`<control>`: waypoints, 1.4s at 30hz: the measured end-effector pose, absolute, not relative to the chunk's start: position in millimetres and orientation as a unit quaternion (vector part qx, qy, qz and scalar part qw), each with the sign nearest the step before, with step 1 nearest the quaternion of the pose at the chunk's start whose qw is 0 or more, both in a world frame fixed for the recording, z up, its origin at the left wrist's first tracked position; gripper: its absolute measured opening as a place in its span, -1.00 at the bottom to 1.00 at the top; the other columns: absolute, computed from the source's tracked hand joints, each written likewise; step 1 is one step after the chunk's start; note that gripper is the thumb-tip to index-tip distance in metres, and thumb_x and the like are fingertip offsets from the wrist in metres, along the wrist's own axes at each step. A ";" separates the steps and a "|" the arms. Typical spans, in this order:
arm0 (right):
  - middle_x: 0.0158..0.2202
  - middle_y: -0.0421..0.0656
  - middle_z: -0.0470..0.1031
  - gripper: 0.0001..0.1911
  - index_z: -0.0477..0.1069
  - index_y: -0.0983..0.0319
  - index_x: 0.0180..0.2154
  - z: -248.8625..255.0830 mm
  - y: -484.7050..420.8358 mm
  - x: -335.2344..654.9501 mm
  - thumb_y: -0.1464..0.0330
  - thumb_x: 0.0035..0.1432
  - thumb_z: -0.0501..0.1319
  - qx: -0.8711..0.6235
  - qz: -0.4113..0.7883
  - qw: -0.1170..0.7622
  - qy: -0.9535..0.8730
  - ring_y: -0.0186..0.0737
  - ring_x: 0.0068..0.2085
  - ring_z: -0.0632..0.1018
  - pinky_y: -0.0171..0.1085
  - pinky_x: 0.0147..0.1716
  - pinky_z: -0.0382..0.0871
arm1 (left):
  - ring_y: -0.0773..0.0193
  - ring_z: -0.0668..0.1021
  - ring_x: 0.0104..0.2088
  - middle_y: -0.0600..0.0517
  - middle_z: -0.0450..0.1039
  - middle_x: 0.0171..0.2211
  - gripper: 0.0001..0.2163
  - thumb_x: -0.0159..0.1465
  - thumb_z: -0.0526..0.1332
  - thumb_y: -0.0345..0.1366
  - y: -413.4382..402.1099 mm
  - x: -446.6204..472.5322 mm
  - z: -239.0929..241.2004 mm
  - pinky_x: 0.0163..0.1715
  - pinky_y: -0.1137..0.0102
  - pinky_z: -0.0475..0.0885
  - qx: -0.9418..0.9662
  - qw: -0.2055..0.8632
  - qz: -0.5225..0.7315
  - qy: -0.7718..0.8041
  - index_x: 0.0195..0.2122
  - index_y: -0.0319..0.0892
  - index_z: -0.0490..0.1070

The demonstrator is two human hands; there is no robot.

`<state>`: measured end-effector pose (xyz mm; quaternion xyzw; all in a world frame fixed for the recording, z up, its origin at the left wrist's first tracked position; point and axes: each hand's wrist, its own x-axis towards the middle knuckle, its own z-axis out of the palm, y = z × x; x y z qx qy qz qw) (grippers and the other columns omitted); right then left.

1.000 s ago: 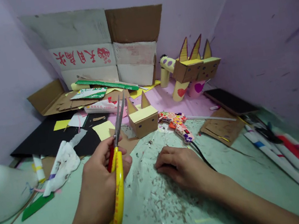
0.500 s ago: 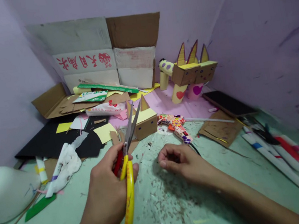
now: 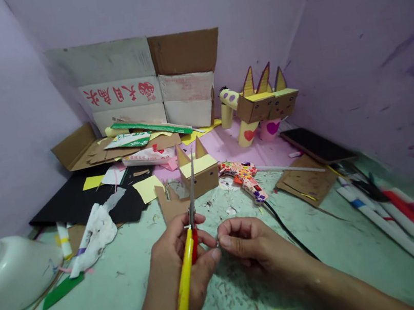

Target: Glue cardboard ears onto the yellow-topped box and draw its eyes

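My left hand [image 3: 166, 275] is closed around a pair of scissors [image 3: 187, 287] with yellow and red handles, the blades together and pointing up and away. Its thumb and a fingertip reach right, almost touching the fingertips of my right hand [image 3: 261, 245]. The right fingers are pinched, with a tiny pale speck at their tips that is too small to name. Just beyond the blades stands a small cardboard box [image 3: 203, 180] with two pointed ears and a pale yellow top. A flower-patterned glue gun [image 3: 244, 172] lies to its right, its black cord running behind my right hand.
Cut cardboard [image 3: 172, 207] and a black sheet [image 3: 93, 200] lie to the left, near a white pot-like vessel [image 3: 15, 274]. Finished-looking cardboard animals [image 3: 258, 108] stand back right. White paper tubes [image 3: 389, 231] lie at right. A large opened carton [image 3: 189, 85] leans on the wall.
My left hand has moved right and turned the scissors more upright; their blades have come together. The fingertips of both hands have met or nearly met. The camera view has shifted slightly.
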<state>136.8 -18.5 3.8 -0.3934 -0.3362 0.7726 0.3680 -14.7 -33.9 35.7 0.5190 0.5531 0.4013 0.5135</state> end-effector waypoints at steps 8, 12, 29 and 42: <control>-0.73 -0.38 0.17 -0.61 0.37 0.29 -0.54 1.0 -19.7 134.7 0.14 -0.24 0.43 -0.392 0.769 0.365 -0.349 -0.58 -0.74 0.08 -0.48 -0.81 -0.14 | 0.41 0.41 -0.57 0.14 0.40 -0.52 -0.75 0.05 0.22 -0.32 -36.0 -9.8 39.4 -0.63 0.55 0.25 0.530 0.497 0.404 0.556 -0.22 -0.17 0.27; -0.70 -0.37 0.22 -0.61 0.45 0.28 -0.43 3.8 -18.4 138.1 0.13 -0.21 0.42 -0.418 0.742 0.376 -0.366 -0.57 -0.74 0.12 -0.47 -0.81 -0.08 | 0.43 0.38 -0.59 0.16 0.39 -0.54 -0.76 0.05 0.22 -0.34 -35.9 -9.0 41.9 -0.63 0.56 0.25 0.517 0.491 0.410 0.569 -0.23 -0.18 0.27; -0.68 -0.26 0.33 -0.91 0.43 0.30 -0.60 7.8 -20.5 135.3 0.39 -0.20 0.26 -0.472 0.628 0.367 -0.498 -0.47 -0.63 0.22 -0.40 -0.64 0.03 | 0.44 0.38 -0.60 0.15 0.37 -0.54 -0.73 0.03 0.21 -0.36 -30.5 -15.7 31.2 -0.62 0.57 0.27 0.572 0.511 0.387 0.511 -0.22 -0.20 0.27; -0.71 -0.29 0.30 -0.95 0.44 0.30 -0.62 7.3 -21.7 136.7 0.46 -0.22 0.20 -0.490 0.603 0.343 -0.529 -0.47 -0.65 0.21 -0.43 -0.66 0.05 | 0.40 0.40 -0.59 0.12 0.37 -0.54 -0.75 0.05 0.18 -0.31 -29.9 -16.4 34.1 -0.61 0.54 0.31 0.608 0.481 0.359 0.521 -0.22 -0.21 0.29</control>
